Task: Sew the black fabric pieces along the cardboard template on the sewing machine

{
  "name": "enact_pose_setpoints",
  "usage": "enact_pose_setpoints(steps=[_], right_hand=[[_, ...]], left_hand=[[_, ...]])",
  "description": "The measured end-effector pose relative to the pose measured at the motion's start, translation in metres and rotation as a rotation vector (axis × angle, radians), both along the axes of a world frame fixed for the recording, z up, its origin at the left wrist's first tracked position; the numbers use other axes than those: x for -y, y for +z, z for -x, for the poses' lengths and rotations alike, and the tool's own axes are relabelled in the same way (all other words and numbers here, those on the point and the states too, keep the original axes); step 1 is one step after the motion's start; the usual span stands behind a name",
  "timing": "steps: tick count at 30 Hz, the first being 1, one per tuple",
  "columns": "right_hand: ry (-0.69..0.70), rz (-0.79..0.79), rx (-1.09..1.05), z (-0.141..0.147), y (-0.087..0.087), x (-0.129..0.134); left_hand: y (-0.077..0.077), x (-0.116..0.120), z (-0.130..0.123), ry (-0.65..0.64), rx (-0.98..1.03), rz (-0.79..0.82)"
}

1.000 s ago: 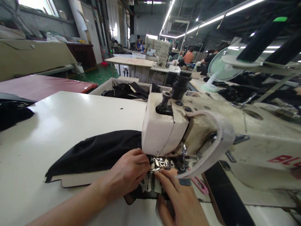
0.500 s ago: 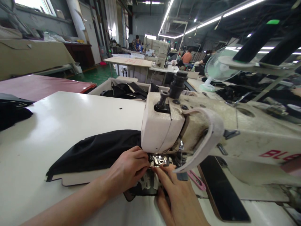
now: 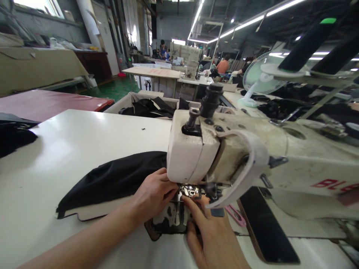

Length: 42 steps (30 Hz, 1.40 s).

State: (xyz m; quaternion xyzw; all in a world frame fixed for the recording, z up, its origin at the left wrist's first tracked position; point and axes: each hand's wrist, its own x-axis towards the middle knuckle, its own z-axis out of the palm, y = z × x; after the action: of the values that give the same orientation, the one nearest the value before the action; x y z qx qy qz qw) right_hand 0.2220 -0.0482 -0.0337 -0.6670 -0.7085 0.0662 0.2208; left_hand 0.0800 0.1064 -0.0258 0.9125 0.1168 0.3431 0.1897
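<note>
Black fabric with a beige lower edge (image 3: 112,179) lies on the white table and runs under the head of the sewing machine (image 3: 193,149). My left hand (image 3: 155,192) is at the left of the metal presser area (image 3: 190,190), its fingers pinched down at the near end of the fabric; the fingertips are partly hidden. Just right of it, my right hand (image 3: 210,228) lies beside the needle area with its fingers spread, index finger pointing toward the presser and thumb lower down. Between the hands shows a worn dark plate (image 3: 168,220).
A phone (image 3: 266,224) and pink thread snips (image 3: 236,215) lie right of my right hand. Black cloth (image 3: 15,136) is at the left edge. Beyond the table stand a bin of dark fabric (image 3: 148,107) and a green fan (image 3: 258,76). People sit farther back.
The black fabric has shifted slightly to the right toward the machine. My left hand has moved up a little; my right hand stays nearly in place. The plate between the hands shows more clearly.
</note>
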Motion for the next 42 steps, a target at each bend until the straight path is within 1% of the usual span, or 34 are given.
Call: enact_pose_setpoints(steps=[5, 9, 14, 20, 23, 28, 30, 32, 35, 36, 37, 39, 41, 42], right_hand=[[-0.003, -0.047, -0.043, 0.0, 0.001, 0.001], [0.007, -0.052, -0.079, 0.0, 0.001, 0.001], [-0.012, -0.066, -0.11, 0.0, 0.0, 0.001], [-0.006, -0.082, -0.107, 0.002, -0.002, 0.002], [0.0, -0.1, -0.089, 0.003, -0.003, 0.001], [-0.03, -0.098, -0.065, 0.006, -0.006, 0.0], [-0.042, -0.088, -0.059, 0.008, -0.005, -0.001], [-0.053, -0.084, -0.053, 0.009, -0.003, -0.001], [-0.043, -0.069, -0.038, 0.008, 0.0, 0.0], [-0.033, -0.06, -0.038, 0.008, 0.001, 0.001], [-0.025, -0.051, -0.04, 0.007, 0.001, 0.002], [-0.012, -0.027, -0.044, 0.005, 0.002, 0.003], [-0.01, -0.018, -0.036, 0.004, 0.001, 0.003], [-0.01, -0.023, -0.028, 0.003, 0.0, 0.004]], left_hand=[[-0.002, -0.006, -0.003, 0.027, 0.011, 0.006], [-0.003, -0.007, 0.0, 0.013, -0.008, 0.017], [-0.005, -0.008, 0.005, -0.005, -0.065, 0.051], [-0.012, -0.008, 0.005, 0.028, -0.048, 0.097], [-0.012, -0.008, 0.005, 0.039, -0.05, 0.11], [-0.011, -0.007, 0.006, 0.035, -0.07, 0.125], [-0.008, -0.007, 0.006, 0.02, -0.082, 0.143], [-0.001, -0.008, 0.008, 0.001, -0.102, 0.167], [0.019, -0.014, 0.013, -0.059, -0.177, 0.203], [0.025, -0.017, 0.015, -0.055, -0.206, 0.216], [0.031, -0.021, 0.016, -0.015, -0.225, 0.226], [0.036, -0.025, 0.014, 0.165, -0.226, 0.234], [0.032, -0.025, 0.004, 0.368, -0.216, 0.219], [0.027, -0.023, -0.002, 0.434, -0.223, 0.205]])
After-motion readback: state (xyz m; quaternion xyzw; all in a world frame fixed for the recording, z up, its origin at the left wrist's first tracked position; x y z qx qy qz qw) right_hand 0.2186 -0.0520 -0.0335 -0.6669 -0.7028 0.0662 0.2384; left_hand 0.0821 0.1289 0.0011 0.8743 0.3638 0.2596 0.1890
